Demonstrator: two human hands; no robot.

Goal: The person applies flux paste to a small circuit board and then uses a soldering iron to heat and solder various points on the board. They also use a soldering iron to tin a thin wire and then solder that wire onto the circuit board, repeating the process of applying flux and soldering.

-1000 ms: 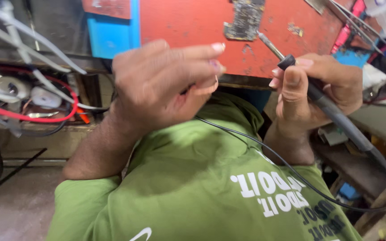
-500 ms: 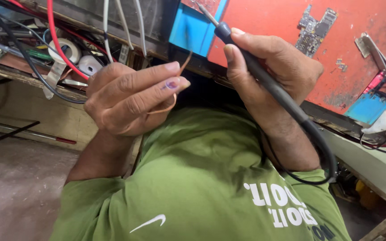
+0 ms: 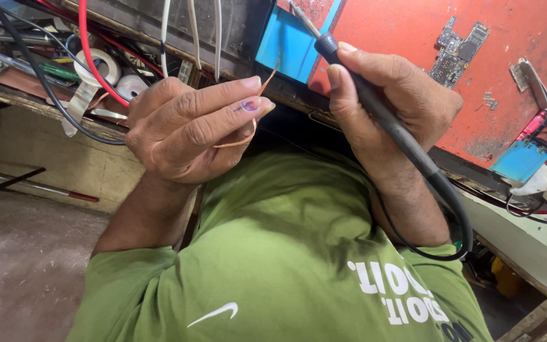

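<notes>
My right hand grips a black soldering iron like a pen, its metal tip pointing up-left over a blue pad. Its black cord loops down past my wrist. My left hand pinches a thin copper-coloured strip between thumb and fingers; the strip curls under my fingertips and its free end rises toward the blue pad. Both hands hover above my green shirt, in front of a red work mat.
Small circuit boards lie on the red mat. Tweezers and another blue pad sit at the right. A cluttered shelf at left holds tape rolls, red, black and white wires. Concrete floor lies below left.
The view has swung so the bench moved right and the shelf came in at left. My right hand raised the iron tip toward the blue pad; my left hand kept the strip.
</notes>
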